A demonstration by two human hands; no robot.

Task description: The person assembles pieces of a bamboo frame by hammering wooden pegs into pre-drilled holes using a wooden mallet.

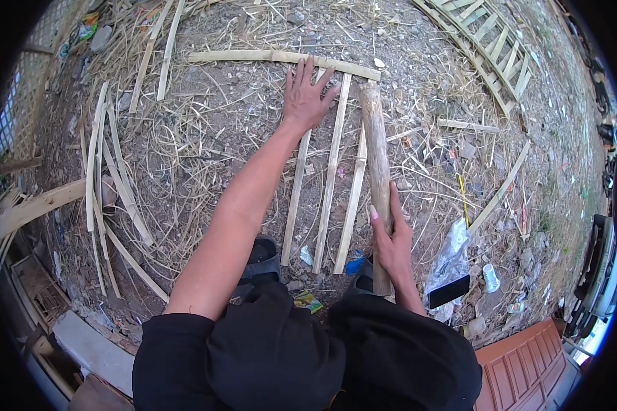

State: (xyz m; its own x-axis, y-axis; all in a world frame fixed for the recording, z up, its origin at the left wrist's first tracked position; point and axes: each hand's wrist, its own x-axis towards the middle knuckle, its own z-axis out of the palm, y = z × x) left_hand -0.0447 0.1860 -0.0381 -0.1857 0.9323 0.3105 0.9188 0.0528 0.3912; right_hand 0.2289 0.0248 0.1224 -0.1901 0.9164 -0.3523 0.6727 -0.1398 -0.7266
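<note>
My left hand (310, 103) reaches far forward, its fingers spread over a pale bamboo strip (233, 56) that lies crosswise on the ground. Below that strip, several thin slats (332, 171) run back toward my feet, roughly side by side. My right hand (394, 246) is closed around the near part of a thick round wooden pole (375, 137), thumb on one side and fingers on the other. The pole's far end comes close to the right end of the crosswise strip; whether they touch I cannot tell.
Loose strips (120, 175) lie at the left, and a slatted frame (483, 41) at the far right. Near my right leg are a clear plastic bag (449, 253), a dark phone (449, 292) and a plastic cup (491, 278). A reddish panel (524, 359) stands lower right. Shavings cover the dirt.
</note>
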